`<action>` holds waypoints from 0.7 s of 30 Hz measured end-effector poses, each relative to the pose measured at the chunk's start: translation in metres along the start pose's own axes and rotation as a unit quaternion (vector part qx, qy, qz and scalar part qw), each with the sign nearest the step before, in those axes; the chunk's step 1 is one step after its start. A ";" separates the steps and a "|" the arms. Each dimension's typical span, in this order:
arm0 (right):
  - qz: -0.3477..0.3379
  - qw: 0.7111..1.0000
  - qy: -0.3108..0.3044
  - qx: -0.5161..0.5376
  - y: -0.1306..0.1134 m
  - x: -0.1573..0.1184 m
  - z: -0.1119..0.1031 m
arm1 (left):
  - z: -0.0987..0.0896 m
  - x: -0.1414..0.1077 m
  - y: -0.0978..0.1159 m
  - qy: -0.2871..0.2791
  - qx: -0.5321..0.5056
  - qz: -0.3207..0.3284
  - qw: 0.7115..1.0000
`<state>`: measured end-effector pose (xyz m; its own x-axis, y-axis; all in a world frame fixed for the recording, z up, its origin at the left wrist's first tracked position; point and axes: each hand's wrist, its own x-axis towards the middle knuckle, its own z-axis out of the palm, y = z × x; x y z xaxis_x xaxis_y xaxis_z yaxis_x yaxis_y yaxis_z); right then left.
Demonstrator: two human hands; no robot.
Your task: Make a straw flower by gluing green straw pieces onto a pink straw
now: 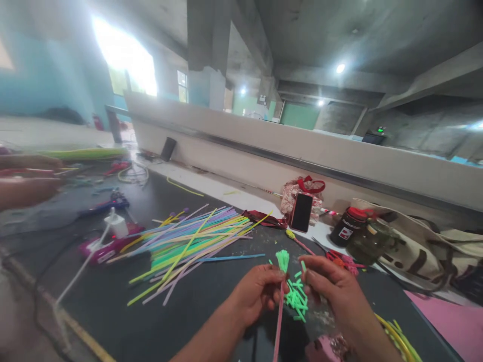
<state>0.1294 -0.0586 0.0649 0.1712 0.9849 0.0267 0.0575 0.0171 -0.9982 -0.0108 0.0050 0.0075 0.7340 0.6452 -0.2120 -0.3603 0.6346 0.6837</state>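
"Green first: a green tuft (282,260) at the top of a pink stem (278,322). Where exactly is it?"

"Toward five o'clock in the whole view, held above the dark surface (211,317). Make the tuft the centre of a new dial and the stem runs down toward six."

"Who has hold of it?"

"The left hand (258,289), at seven o'clock. Its grip is clenched on the stem, thumb and fingers pinching just beneath the tuft."

"And the other grip?"

"The right hand (332,284), at four o'clock, pinches a short green piece (303,266) between thumb and finger. That piece stands nearly upright, just beside the tuft but apart from it."

"Anything between the hands?"

"A heap of loose green bits (297,301), at five o'clock, on the surface."

"What's further out?"

"Between nine and ten, a spread of long coloured sticks (199,241), many crossing one another. At one o'clock a phone (302,212) leans against a patterned bag (290,193); at two, a dark bottle (344,229) with a red lid."

"Somebody else is there too, I think."

"Yes, far out between nine and ten: a co-worker's hand (28,183). It's blurred, so I cannot tell how its fingers close."
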 end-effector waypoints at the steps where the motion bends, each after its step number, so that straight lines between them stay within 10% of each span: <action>1: -0.011 1.000 0.002 0.008 -0.001 0.002 0.001 | 0.000 0.000 -0.001 -0.002 -0.001 -0.002 1.000; 21: -0.006 0.996 -0.033 -0.086 0.003 0.015 -0.006 | 0.001 0.003 -0.007 0.014 0.042 0.011 0.999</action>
<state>0.1382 -0.0450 0.0627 0.1058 0.9940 0.0286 0.2284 0.0037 -0.9736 -0.0052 0.0021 0.0022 0.7103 0.6704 -0.2147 -0.3256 0.5833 0.7441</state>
